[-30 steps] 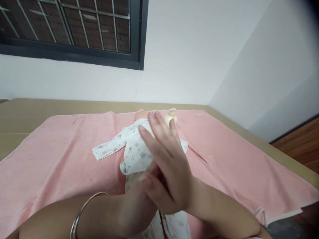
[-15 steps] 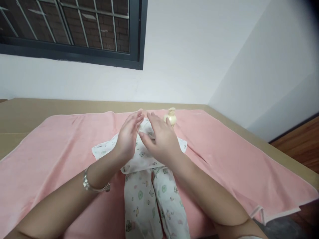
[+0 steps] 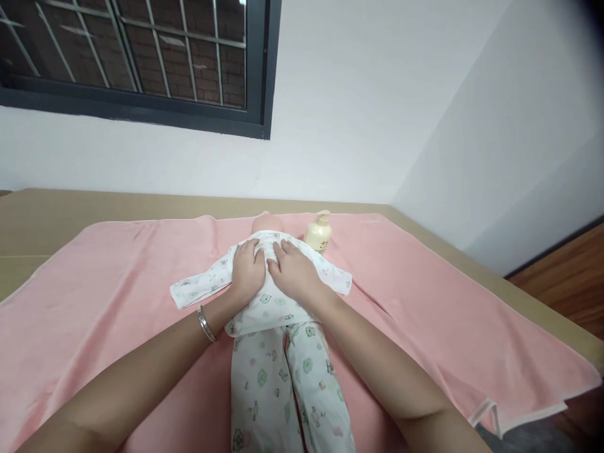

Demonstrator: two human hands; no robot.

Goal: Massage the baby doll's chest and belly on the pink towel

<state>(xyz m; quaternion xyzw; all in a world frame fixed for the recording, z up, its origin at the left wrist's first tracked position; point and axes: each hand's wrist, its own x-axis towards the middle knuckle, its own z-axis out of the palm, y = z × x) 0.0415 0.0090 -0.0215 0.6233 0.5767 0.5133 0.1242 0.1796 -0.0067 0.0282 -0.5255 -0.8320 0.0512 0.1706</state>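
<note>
A baby doll (image 3: 267, 222) lies on the pink blanket, its rounded head at the far end and its legs toward me. It wears a white printed long-sleeved top (image 3: 271, 309) and matching trousers (image 3: 264, 384). My left hand (image 3: 248, 269) rests open and flat on the left side of the top, a silver bracelet (image 3: 206, 324) at the wrist. On the right side of the top lies my right hand (image 3: 293, 269), also open with fingers stretched. Neither hand grips anything. Just beyond the right hand stands a cream pump bottle (image 3: 319, 233).
The pink blanket (image 3: 415, 302) covers most of a tan surface (image 3: 42, 220), with folds at its lower right corner. A white wall (image 3: 330, 126) and a dark-framed window (image 3: 264, 94) with bars rise behind. Wood panelling (image 3: 566, 270) shows at the right.
Both hands have come down from above the doll onto its top, palms turned downward and fingers laid flat. The doll's head and the bottle now show more fully.
</note>
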